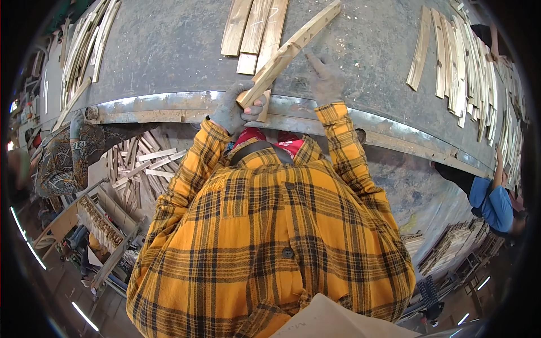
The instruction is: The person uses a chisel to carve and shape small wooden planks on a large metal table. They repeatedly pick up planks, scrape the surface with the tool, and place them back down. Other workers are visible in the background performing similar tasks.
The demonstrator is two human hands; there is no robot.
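A curved wooden slat (pixel 288 52) with dark marks along its side is held up at a slant over the edge of the dark worktable (pixel 169 53). My left hand (pixel 232 107), in a grey glove, is closed round its near end, with bare fingertips showing underneath. To the right of the slat, my right hand (pixel 328 84), also gloved, is over the tabletop with its index finger stretched out. It appears apart from the slat, and its other fingers are partly hidden. Several flat wooden boards (pixel 255 28) lie on the table beyond, partly covered by the slat.
Long slats (pixel 90 42) are piled at the table's left, and more strips (pixel 459 73) lie on its right. A metal strip (pixel 389 121) runs along the near edge. Loose offcuts (pixel 141 169) are heaped lower left. People stand at left, by patterned clothing (pixel 70 158), and right, in a blue shirt (pixel 491 203).
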